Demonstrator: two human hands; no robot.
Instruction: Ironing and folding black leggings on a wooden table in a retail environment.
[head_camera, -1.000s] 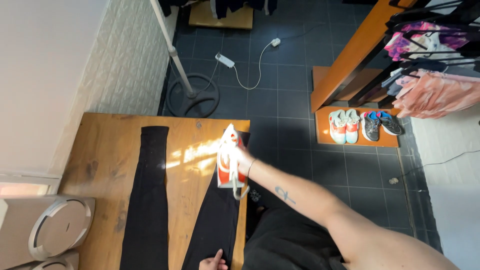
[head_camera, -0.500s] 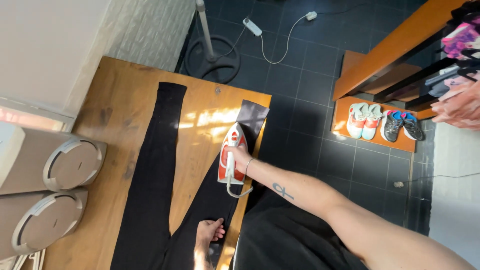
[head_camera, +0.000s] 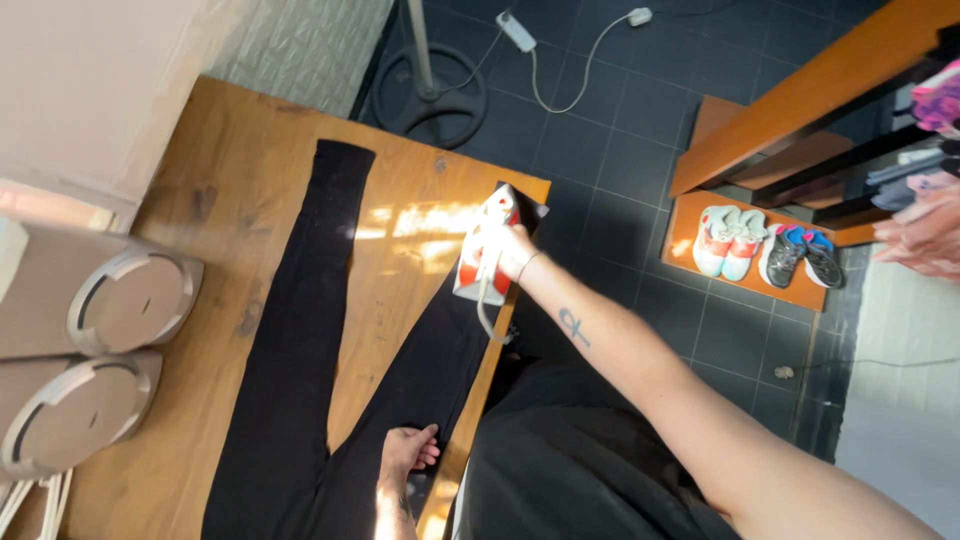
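A pair of black trousers (head_camera: 300, 340) lies spread on a wooden table (head_camera: 225, 170), one leg to the left, the other running along the table's right edge. My right hand (head_camera: 500, 248) grips the handle of a red and white iron (head_camera: 486, 258) that rests on the far end of the right leg, near the table's corner. My left hand (head_camera: 405, 452) lies flat on the same leg close to me, fingers spread, pressing the cloth down.
Two round grey lidded bins (head_camera: 110, 300) stand at the table's left. On the dark tiled floor are a fan base (head_camera: 428, 95), a power strip with a white cord (head_camera: 520, 30), and an orange shelf with several shoes (head_camera: 765, 255).
The iron has slid further along the right trouser leg toward the table's far corner. My left hand has come fully into view, lying on the cloth.
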